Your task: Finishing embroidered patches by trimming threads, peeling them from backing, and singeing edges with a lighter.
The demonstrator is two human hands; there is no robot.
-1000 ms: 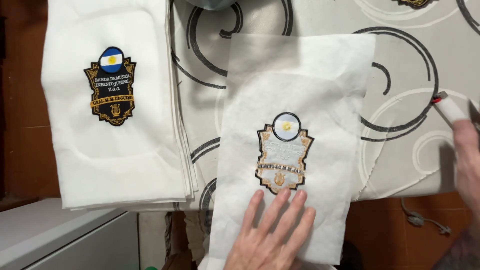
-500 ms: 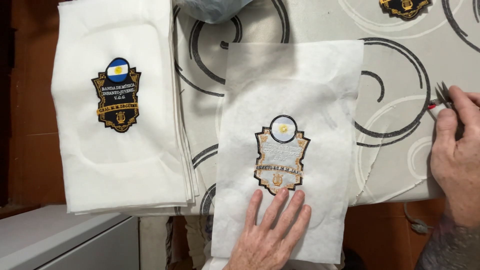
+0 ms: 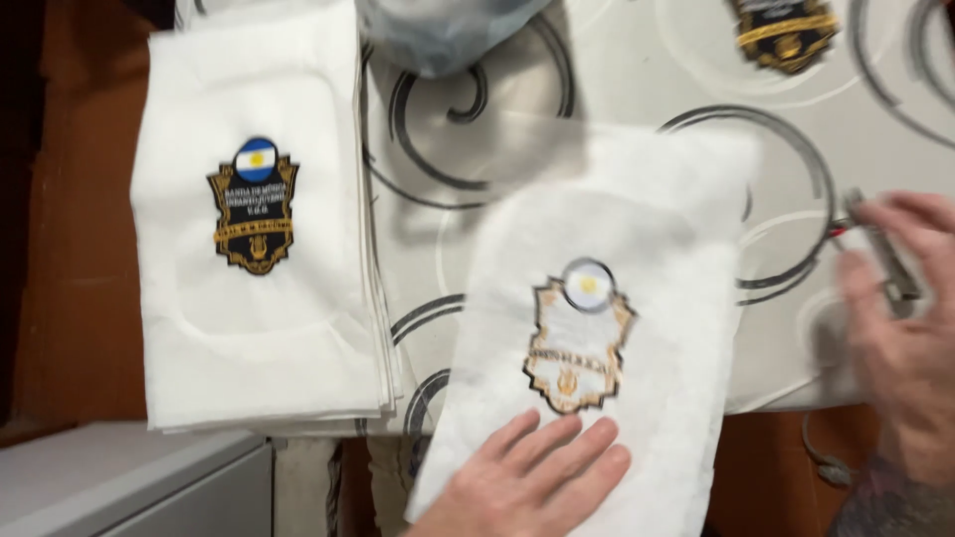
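Note:
A white fabric sheet [image 3: 637, 239] lies on the table, showing the pale back of an embroidered shield badge [image 3: 579, 343]. My left hand [image 3: 532, 482] rests flat on the sheet's near edge, just below the badge, fingers spread. My right hand [image 3: 900, 338] is at the right edge of the view, fingers closed around a small metal tool with a red part [image 3: 880, 254], which looks like snips. The view is blurred there.
A stack of white fabric sheets [image 3: 249, 328] with a black and gold badge [image 3: 254, 207] lies at the left. The tablecloth [image 3: 637, 70] has grey swirl rings. Another badge [image 3: 781, 30] sits at the top right, a grey-blue bag [image 3: 438, 35] at the top. A grey cabinet [image 3: 129, 482] stands below left.
My right hand picked up the small tool and has moved lower and closer at the right. The view shifted, so the sheet sits lower right. My left hand stays on the sheet.

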